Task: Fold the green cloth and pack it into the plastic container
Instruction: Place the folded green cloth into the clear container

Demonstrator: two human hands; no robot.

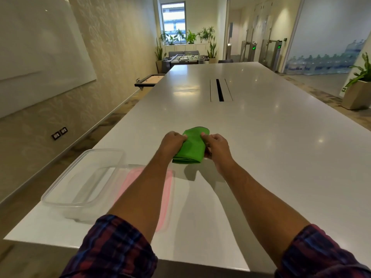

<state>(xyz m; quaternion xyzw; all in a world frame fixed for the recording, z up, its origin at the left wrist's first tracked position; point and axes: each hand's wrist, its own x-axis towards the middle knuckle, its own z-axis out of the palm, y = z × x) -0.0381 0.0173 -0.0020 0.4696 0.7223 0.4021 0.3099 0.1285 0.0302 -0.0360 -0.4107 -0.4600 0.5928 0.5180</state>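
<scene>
As we look down the long white worktop (261,127), we count one plastic container (84,183), one pink-edged lid (166,197), one green cloth (190,149) and two hands. Farthest left sits the clear container, open-topped and near the worktop's left edge; we see nothing inside it. Just beside its right wall lies the lid, flat on the surface, partly hidden under our left forearm. Next comes our left hand (172,143), its grip closed round the left edge of the cloth, fingers curled into the fabric. The cloth itself is folded into a thick, narrow bundle, held between both hands a little above the worktop, with its shadow on the surface below; it is outside the container, well to the right of it. Our right hand (215,146) has its grip pinching the cloth's right edge, thumb on top and fingers curled beneath. Both plaid sleeves (112,249) are rolled back. Farther along the worktop there is one dark cable slot (219,90).
</scene>
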